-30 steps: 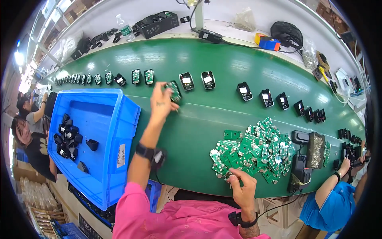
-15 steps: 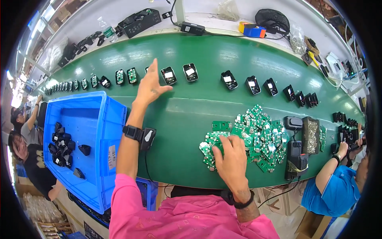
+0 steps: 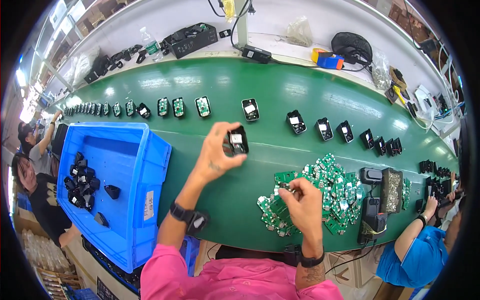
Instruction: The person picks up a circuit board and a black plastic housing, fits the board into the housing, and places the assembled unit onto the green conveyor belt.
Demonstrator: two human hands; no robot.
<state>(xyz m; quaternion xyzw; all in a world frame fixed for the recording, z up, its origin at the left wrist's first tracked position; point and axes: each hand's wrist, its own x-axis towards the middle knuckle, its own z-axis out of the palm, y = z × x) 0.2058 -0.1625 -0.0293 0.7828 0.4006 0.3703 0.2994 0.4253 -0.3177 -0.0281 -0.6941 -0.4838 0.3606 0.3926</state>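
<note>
My left hand (image 3: pixel 212 156) is closed round a small black plastic housing (image 3: pixel 238 142), lifted over the table with its open side showing a white label inside. Over the left part of a heap of green circuit boards (image 3: pixel 327 187), my right hand (image 3: pixel 305 204) pinches a circuit board (image 3: pixel 285 185) between thumb and fingers; it is seen nearly edge-on, partly covered by the fingertips. Beyond my hands runs a row of black housings. Those to the left, such as one housing (image 3: pixel 203 106), have green boards in them; those to the right, like another housing (image 3: pixel 296 122), show white labels.
A blue crate (image 3: pixel 160 165) with several black parts stands at my left. Right of the heap are a black charger-like device (image 3: pixel 372 215) and a tray of small metal parts (image 3: pixel 392 190). A shelf with a bottle (image 3: pixel 150 44) lines the back. Other people work at both sides.
My left hand has taken a housing from the row and brought it nearer and to the right. My right hand has lifted slightly from the heap with a circuit board. The view has shifted.
</note>
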